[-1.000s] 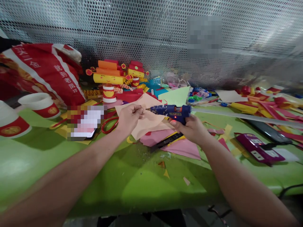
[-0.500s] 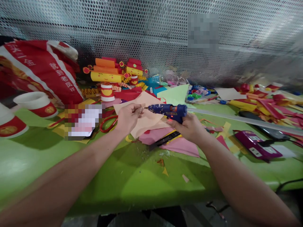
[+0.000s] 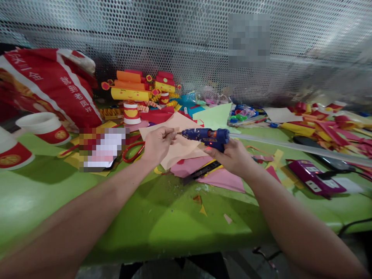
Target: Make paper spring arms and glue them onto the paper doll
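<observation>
My right hand (image 3: 234, 155) is wrapped round the handle of a blue hot glue gun (image 3: 203, 136), whose small red light glows. Its nozzle points left, at the fingertips of my left hand (image 3: 159, 144). Those fingers are pinched together on a small piece of peach paper (image 3: 176, 130), mostly hidden by them. Beneath both hands lies a larger peach paper sheet (image 3: 174, 153). Pink paper (image 3: 223, 180) and a black-and-yellow utility knife (image 3: 203, 170) rest just below the glue gun. Red-handled scissors (image 3: 128, 153) are partly covered by my left wrist.
Paper cups (image 3: 46, 128) and a phone (image 3: 104, 149) are on the left of the green table (image 3: 180, 232). Paper figures (image 3: 130, 95) stand behind, beside a red bag (image 3: 52, 85). A purple power strip (image 3: 315, 178) and coloured paper scraps (image 3: 325, 131) lie right.
</observation>
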The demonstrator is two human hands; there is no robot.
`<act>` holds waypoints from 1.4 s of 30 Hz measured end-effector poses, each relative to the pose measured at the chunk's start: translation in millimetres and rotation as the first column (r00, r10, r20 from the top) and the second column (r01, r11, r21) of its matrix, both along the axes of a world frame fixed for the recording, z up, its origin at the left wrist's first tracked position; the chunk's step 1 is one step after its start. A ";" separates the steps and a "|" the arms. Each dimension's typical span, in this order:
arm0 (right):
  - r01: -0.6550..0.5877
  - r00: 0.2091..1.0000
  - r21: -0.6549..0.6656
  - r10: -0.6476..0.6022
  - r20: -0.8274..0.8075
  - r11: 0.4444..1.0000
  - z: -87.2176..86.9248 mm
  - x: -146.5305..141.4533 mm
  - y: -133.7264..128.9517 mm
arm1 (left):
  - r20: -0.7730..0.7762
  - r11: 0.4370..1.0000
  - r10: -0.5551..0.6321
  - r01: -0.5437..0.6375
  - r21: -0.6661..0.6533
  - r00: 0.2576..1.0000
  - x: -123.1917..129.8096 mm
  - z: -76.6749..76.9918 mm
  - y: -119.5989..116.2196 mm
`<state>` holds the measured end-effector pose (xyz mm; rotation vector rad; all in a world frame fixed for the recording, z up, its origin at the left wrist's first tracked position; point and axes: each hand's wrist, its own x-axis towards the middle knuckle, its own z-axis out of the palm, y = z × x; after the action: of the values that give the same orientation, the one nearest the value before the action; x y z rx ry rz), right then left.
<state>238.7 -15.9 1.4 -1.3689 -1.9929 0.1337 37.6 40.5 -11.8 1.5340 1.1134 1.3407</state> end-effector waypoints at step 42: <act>-0.009 1.000 -0.049 0.009 -0.005 0.999 1.6 3.3 -2.0 | 0.000 1.000 -0.014 0.014 -0.003 1.000 -1.3 -1.5 1.7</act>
<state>242.0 -17.9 3.0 -1.3887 -2.0043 0.1905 36.3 42.2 -13.3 1.5371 1.1022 1.3289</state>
